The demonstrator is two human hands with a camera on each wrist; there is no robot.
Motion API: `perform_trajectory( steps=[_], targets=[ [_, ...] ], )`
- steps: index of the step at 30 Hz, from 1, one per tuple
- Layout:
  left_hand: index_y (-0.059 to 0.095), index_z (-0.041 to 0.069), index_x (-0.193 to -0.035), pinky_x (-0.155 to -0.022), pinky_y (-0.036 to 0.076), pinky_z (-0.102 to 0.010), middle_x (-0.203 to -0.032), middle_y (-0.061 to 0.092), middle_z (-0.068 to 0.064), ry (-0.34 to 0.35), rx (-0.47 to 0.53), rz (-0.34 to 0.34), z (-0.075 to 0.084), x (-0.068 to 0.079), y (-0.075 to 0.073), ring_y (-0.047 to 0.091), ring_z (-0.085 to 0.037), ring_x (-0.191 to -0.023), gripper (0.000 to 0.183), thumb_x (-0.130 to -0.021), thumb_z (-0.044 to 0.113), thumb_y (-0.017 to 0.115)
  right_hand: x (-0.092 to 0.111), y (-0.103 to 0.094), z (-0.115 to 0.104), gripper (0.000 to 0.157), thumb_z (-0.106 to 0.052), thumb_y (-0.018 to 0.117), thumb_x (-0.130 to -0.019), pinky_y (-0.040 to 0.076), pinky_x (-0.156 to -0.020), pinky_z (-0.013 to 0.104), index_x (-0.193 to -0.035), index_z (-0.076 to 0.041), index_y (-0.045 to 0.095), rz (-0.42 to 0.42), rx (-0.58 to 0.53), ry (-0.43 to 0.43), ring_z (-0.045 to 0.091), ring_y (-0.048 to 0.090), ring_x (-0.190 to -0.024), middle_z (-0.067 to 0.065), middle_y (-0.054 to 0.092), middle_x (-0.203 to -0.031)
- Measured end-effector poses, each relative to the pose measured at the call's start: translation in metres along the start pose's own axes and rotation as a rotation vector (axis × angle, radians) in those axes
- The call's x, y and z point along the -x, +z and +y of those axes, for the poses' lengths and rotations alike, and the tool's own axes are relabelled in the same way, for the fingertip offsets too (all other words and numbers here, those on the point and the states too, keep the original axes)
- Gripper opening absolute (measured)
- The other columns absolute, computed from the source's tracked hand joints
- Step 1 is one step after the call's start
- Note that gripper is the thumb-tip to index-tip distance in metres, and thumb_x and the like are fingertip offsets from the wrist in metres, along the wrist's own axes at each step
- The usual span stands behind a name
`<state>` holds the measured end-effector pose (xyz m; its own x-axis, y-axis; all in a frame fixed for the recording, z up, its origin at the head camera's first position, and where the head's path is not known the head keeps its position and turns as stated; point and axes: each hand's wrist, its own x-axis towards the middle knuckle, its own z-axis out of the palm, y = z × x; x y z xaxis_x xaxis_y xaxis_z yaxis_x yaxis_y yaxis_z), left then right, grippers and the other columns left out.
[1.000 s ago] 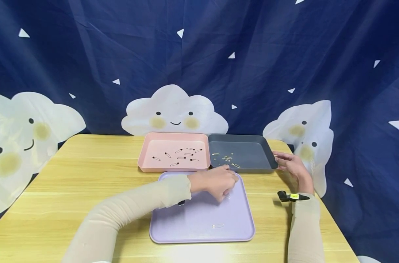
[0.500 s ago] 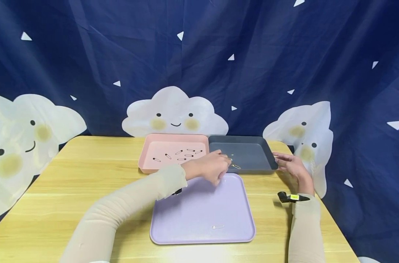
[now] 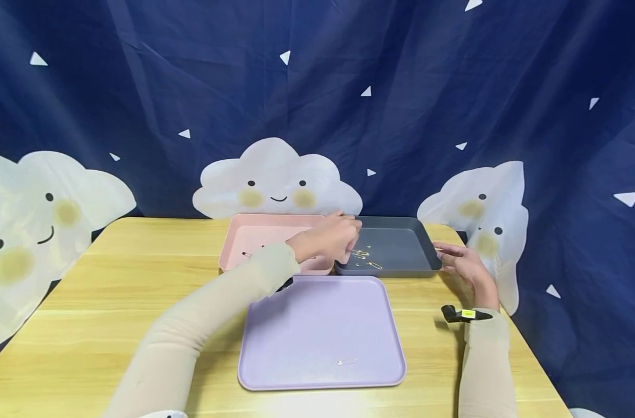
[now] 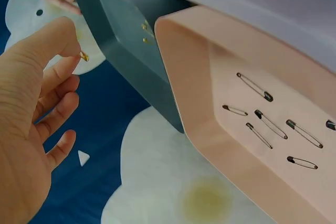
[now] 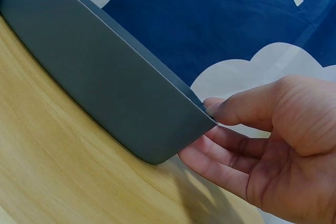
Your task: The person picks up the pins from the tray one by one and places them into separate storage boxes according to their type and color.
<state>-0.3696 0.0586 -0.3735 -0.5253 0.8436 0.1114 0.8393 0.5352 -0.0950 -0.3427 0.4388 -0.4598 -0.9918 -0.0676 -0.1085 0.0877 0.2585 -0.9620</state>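
Observation:
My left hand (image 3: 332, 235) is over the dark grey tray (image 3: 398, 249), near where it meets the pink tray (image 3: 251, 235). In the left wrist view, its thumb and index finger pinch a gold safety pin (image 4: 84, 56), mostly hidden by the fingers. Several gold safety pins (image 3: 370, 265) lie at the left end of the dark tray's floor. Black-headed safety pins (image 4: 272, 124) are scattered in the pink one, partly behind my left arm in the head view. My right hand (image 5: 283, 145) grips the dark tray's right rim, thumb on the edge and fingers against the outer wall.
A shallow lavender tray (image 3: 317, 325) lies in front of the two deeper trays, with one pale safety pin (image 3: 347, 362) near its front edge. All stand on a wooden table (image 3: 155, 249). Behind hangs a navy curtain (image 3: 317, 87) with cloud faces.
My left hand has taken a safety pin from the back of the lavender tray and moved away over the dark tray's left end. My right hand stays at the dark tray's rim.

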Motion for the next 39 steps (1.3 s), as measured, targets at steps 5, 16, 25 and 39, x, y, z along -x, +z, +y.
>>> perform_trajectory(
  steps=[5, 16, 25, 39],
  targets=[
    [0.072, 0.022, -0.069, -0.092, 0.042, -0.037, -0.095, 0.064, 0.007, -0.026, -0.039, 0.073, -0.011, -0.011, 0.002, 0.060, -0.016, -0.098, 0.007, -0.072, 0.025, 0.076, 0.000, 0.000, 0.000, 0.048, -0.010, 0.062, -0.100, 0.059, -0.078, 0.023, -0.146, 0.004, 0.051, 0.006, -0.005, 0.003, 0.001, 0.071, -0.088, -0.020, 0.075, -0.101],
    [0.070, 0.022, -0.069, -0.090, 0.042, -0.037, -0.095, 0.065, 0.004, -0.108, -0.063, 0.148, -0.019, -0.033, 0.005, 0.060, -0.020, -0.097, 0.004, -0.072, 0.024, 0.071, 0.001, 0.003, -0.002, 0.053, -0.010, 0.062, -0.100, 0.059, -0.077, 0.022, -0.146, 0.010, 0.046, 0.012, 0.009, 0.005, 0.002, 0.070, -0.087, -0.019, 0.075, -0.101],
    [0.076, 0.024, -0.074, -0.090, 0.040, -0.037, -0.097, 0.064, 0.005, -0.190, -0.058, 0.163, -0.028, -0.047, 0.017, 0.058, -0.019, -0.098, 0.006, -0.074, 0.022, 0.070, 0.001, 0.002, -0.003, 0.051, -0.010, 0.060, -0.101, 0.059, -0.075, 0.023, -0.147, 0.009, 0.046, 0.003, -0.009, 0.000, 0.001, 0.070, -0.087, -0.019, 0.074, -0.101],
    [0.077, 0.024, -0.075, -0.098, 0.042, -0.039, -0.102, 0.065, 0.006, -0.263, -0.067, 0.094, -0.039, -0.057, 0.046, 0.058, -0.018, -0.103, 0.005, -0.075, 0.029, 0.075, -0.001, 0.001, -0.001, 0.052, -0.010, 0.062, -0.100, 0.059, -0.075, 0.024, -0.147, 0.008, 0.047, 0.016, -0.004, 0.011, 0.002, 0.069, -0.086, -0.018, 0.074, -0.102]
  ],
)
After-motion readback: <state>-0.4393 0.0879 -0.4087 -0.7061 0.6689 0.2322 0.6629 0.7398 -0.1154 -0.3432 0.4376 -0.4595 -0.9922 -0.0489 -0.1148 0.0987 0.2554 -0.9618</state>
